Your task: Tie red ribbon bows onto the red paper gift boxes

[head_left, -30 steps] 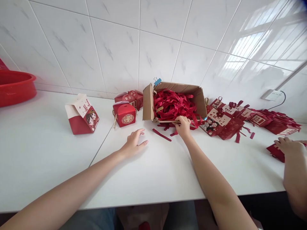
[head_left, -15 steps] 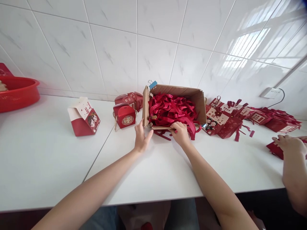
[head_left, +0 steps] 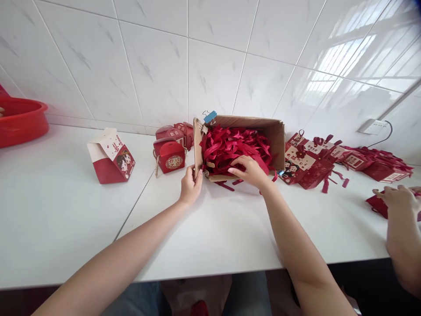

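Note:
A brown cardboard box point(head_left: 278, 138) full of red ribbons point(head_left: 232, 147) stands at the back middle of the white table. My left hand point(head_left: 190, 188) grips the box's left front corner, at the side flap. My right hand point(head_left: 251, 170) reaches over the box's low front edge, fingers curled down among the ribbons; I cannot make out whether it holds one. A few loose ribbon strips point(head_left: 226, 186) lie on the table just in front of the box.
A small red gift box point(head_left: 169, 156) and a red-and-white gift box point(head_left: 110, 156) stand left of the carton. Flat red boxes point(head_left: 309, 164) are piled to the right. Another person's hand point(head_left: 396, 199) rests at the right edge. A red basin point(head_left: 19, 120) sits far left.
My left hand moved from the bare table up to the box's left corner. My right hand went from the box's front edge into the ribbons. The loose strip is now by the box front.

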Available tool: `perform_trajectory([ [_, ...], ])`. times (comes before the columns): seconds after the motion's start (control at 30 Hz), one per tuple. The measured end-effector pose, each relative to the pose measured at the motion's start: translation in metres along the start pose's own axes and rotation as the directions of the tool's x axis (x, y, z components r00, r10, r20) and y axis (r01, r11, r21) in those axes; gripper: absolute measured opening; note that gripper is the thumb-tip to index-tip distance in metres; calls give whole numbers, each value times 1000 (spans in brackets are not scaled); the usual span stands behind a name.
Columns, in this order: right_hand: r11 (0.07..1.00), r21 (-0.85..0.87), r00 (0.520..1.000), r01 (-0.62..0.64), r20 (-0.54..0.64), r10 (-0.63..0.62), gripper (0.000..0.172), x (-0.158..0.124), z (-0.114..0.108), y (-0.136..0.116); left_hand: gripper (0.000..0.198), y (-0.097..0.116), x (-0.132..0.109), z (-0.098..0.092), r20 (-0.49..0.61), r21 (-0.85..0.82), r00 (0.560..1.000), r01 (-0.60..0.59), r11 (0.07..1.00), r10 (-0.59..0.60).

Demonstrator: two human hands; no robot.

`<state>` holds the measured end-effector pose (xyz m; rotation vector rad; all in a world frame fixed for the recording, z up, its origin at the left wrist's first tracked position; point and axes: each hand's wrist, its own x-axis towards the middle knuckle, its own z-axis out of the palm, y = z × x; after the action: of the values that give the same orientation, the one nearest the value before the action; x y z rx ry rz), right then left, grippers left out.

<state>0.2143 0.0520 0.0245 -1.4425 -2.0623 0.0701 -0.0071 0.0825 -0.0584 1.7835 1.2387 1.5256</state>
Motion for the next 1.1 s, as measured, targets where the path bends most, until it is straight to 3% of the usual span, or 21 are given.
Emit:
perform_trajectory([
  [0.13, 986, 121, 993, -115, 8, 114, 40, 19, -19, -22, 27, -1, 1, 0, 31, -31, 999, 15, 999, -14],
  [0.23, 977, 120, 983, -178, 62, 172, 40, 32, -16, -36, 26, -1, 0, 0, 42, -53, 999, 23, 998, -21],
  [0.37, 972, -110, 971, -206, 99, 216, 16, 46, 6, -41, 25, -1, 0, -1, 46, -59, 999, 25, 998, -23],
  [0.47, 915, -268, 945, -300, 47, 324, 26, 48, 20, -37, 25, -2, 0, -1, 46, -54, 999, 13, 998, -10],
  [0.57, 869, -340, 905, -360, 98, 413, 25, 45, 25, -36, 24, -4, 0, 0, 44, -50, 999, 2, 999, 0],
  [0.9, 842, -423, 906, -334, 102, 411, 25, 44, 34, -41, 27, -5, 1, 1, 30, -68, 999, -11, 998, 13],
  [1.1, 820, -437, 901, -370, 46, 431, 21, 45, 41, -42, 28, -5, 1, 1, 35, -72, 999, -3, 997, 5],
])
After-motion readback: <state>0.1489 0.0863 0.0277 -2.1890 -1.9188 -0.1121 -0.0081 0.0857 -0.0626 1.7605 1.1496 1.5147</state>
